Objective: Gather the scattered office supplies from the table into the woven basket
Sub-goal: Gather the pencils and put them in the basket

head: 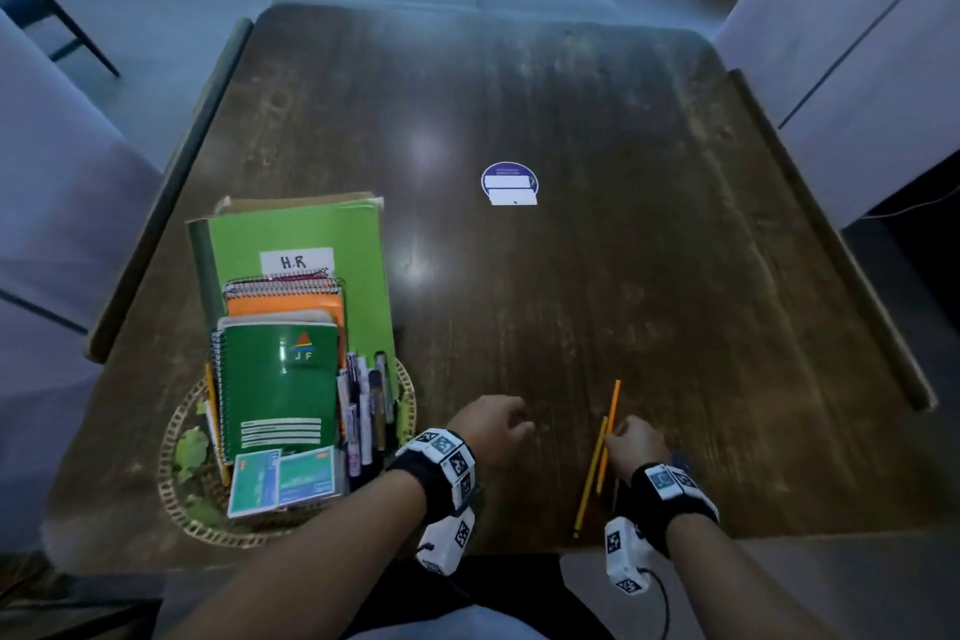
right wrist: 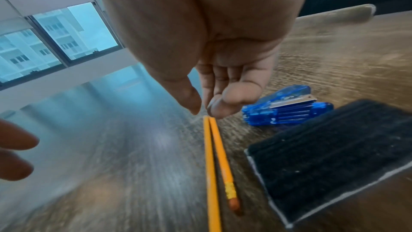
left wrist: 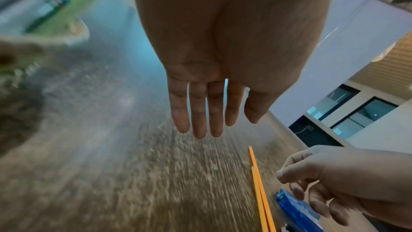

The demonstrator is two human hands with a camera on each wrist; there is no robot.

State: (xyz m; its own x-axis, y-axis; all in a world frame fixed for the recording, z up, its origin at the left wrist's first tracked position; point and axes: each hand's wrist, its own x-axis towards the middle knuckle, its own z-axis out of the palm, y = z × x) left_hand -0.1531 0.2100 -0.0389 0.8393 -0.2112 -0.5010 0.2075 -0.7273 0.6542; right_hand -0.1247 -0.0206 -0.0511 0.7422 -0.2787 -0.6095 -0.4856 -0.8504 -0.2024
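Note:
The woven basket [head: 171, 437] stands at the table's front left, packed with green and orange notebooks, several pens and cards. Two yellow pencils [head: 610, 411] [left wrist: 259, 188] [right wrist: 210, 156] lie side by side on the table near the front edge. My right hand [head: 636, 444] [right wrist: 200, 110] [left wrist: 323, 174] hovers just right of them, thumb and forefinger tips close together, gripping nothing. A blue stapler [right wrist: 287, 110] [left wrist: 296, 213] and a black felt eraser [right wrist: 334, 156] lie under that hand. My left hand [head: 493, 426] [left wrist: 225, 121] floats empty between basket and pencils, fingers straight.
A round blue-and-white label [head: 509, 184] sits mid-table. The dark wooden table [head: 571, 120] has grey chairs on its left [head: 62, 182] and right [head: 857, 68] sides. The front edge runs just below my wrists.

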